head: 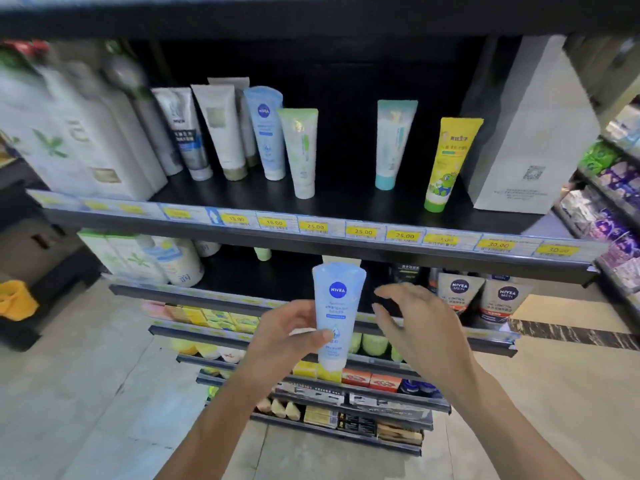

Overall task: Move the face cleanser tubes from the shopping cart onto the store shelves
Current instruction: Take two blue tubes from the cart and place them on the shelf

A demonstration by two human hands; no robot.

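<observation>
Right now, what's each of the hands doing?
Left hand: grips the light blue Nivea tube, cap end down.
Right hand: open, fingers spread beside the tube, holding nothing.

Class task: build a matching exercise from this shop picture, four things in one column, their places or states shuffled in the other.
Things: 1 light blue Nivea tube; 2 yellow tube; 3 Nivea Men tubes; 4 right hand.
States: A open, holding nothing; B upper shelf, beside the white box; C in the left hand's grip; D second shelf, right side.
Pairs: 1-C; 2-B; 3-D; 4-A.
</observation>
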